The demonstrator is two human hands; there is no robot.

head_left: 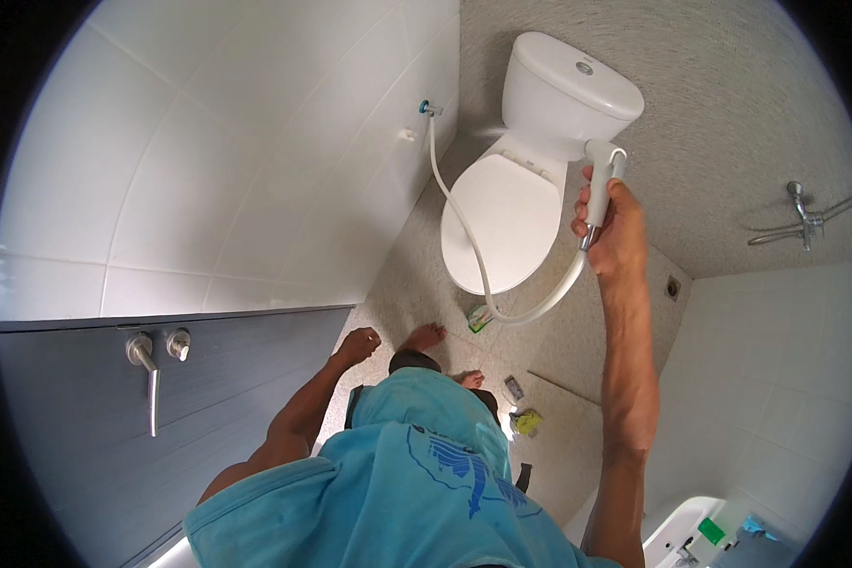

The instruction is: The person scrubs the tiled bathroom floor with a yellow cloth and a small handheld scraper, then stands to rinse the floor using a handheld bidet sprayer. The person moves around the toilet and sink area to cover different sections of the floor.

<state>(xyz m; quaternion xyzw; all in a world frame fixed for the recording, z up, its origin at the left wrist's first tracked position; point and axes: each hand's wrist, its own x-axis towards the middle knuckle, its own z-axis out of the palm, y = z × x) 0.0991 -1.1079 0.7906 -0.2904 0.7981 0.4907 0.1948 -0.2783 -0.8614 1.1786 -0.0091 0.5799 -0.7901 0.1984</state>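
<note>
My right hand is wrapped round the grip of a white handheld bidet sprayer, raised beside the toilet tank with its head upward. From its metal lower end a pale hose sags in a loop past the toilet and runs up to a small valve on the left tiled wall. The white toilet stands ahead with its lid down. My left hand hangs low by my left side, fingers curled in, and nothing shows in it.
A grey door with a lever handle is at the left. On the floor lie a green and white package and a yellow-green item. A shower tap is on the right wall, above a floor drain. A white basin stands lower right.
</note>
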